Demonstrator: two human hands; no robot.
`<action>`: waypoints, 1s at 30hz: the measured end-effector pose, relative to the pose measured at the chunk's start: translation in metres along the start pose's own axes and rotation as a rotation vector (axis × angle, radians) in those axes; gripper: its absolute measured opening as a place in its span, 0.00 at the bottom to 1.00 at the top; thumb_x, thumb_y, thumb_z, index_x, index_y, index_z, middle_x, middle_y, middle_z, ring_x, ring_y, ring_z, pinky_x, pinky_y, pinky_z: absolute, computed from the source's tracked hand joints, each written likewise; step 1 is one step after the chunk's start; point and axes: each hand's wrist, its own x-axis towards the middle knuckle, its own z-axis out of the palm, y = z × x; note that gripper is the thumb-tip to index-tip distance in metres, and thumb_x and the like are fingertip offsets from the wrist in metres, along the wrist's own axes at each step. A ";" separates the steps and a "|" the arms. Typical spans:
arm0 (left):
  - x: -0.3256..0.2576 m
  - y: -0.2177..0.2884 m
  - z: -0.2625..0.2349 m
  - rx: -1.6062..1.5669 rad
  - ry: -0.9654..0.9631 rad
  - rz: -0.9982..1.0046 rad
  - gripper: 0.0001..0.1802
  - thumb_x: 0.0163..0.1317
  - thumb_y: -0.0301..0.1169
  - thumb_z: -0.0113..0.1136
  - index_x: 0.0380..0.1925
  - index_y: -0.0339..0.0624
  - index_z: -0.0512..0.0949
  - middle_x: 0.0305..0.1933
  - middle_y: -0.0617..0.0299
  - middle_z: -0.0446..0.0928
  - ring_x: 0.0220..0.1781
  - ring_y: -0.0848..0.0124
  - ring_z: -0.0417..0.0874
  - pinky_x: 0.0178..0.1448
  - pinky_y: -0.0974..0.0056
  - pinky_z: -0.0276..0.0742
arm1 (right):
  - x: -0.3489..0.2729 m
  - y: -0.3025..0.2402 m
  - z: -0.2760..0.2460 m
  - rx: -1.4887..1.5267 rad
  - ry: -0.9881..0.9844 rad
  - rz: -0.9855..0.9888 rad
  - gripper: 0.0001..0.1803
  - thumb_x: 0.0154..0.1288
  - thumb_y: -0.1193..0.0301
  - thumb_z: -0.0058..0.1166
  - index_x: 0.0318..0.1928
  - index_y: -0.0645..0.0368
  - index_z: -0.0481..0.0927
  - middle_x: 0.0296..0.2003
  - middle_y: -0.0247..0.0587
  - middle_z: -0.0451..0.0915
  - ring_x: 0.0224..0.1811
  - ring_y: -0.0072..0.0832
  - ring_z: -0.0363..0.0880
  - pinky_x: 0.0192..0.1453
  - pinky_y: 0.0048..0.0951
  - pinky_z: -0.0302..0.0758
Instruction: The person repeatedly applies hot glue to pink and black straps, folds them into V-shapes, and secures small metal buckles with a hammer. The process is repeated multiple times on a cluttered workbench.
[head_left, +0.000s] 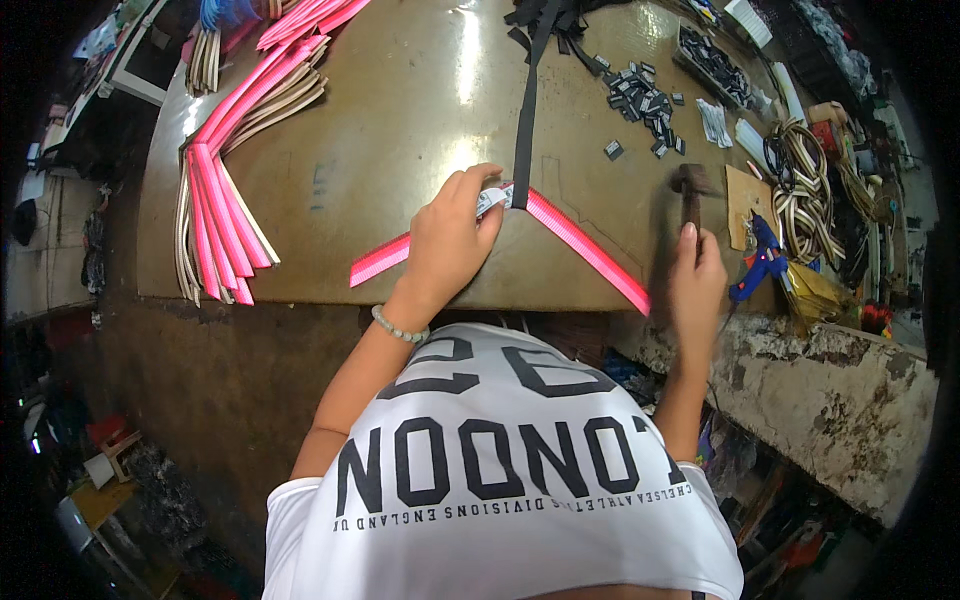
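A bright pink ribbed strip (590, 252), bent into a wide V, lies near the table's front edge. My left hand (452, 232) is closed over its middle, fingers curled down around a small white printed label (493, 199). Some of the strip is hidden under that hand. From the bend a long black strap (526, 120) runs to the far edge of view. My right hand (697, 285), slightly blurred, grips the handle of a hammer (690, 182), its dark head raised to the right of the strip and apart from it.
Stacked pink and cream strips (215, 215) lie at the left. Small black tags (642, 102) are piled at the far right, beside a clear tray (712, 65) of similar pieces. A blue glue gun (763, 260) and coiled cream cord (803, 190) sit at the right edge.
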 end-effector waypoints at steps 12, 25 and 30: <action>-0.004 -0.005 -0.003 -0.055 0.041 0.003 0.16 0.60 0.25 0.61 0.49 0.40 0.76 0.46 0.47 0.78 0.41 0.50 0.82 0.44 0.54 0.77 | -0.045 -0.061 0.045 0.242 -0.257 -0.464 0.16 0.76 0.63 0.46 0.42 0.66 0.71 0.26 0.65 0.77 0.31 0.64 0.75 0.32 0.46 0.72; -0.001 0.009 -0.022 0.009 -0.183 0.047 0.09 0.58 0.28 0.64 0.38 0.42 0.80 0.42 0.50 0.80 0.44 0.51 0.82 0.44 0.53 0.77 | 0.017 0.031 0.003 -0.338 0.210 -0.018 0.26 0.73 0.50 0.48 0.47 0.64 0.79 0.40 0.58 0.83 0.41 0.56 0.82 0.45 0.48 0.75; 0.076 0.010 -0.050 0.045 -0.258 0.255 0.10 0.53 0.22 0.63 0.37 0.40 0.81 0.34 0.48 0.82 0.35 0.52 0.85 0.40 0.55 0.78 | 0.027 0.054 0.006 -0.489 0.253 0.036 0.24 0.74 0.52 0.48 0.47 0.63 0.77 0.39 0.56 0.83 0.39 0.54 0.82 0.41 0.48 0.76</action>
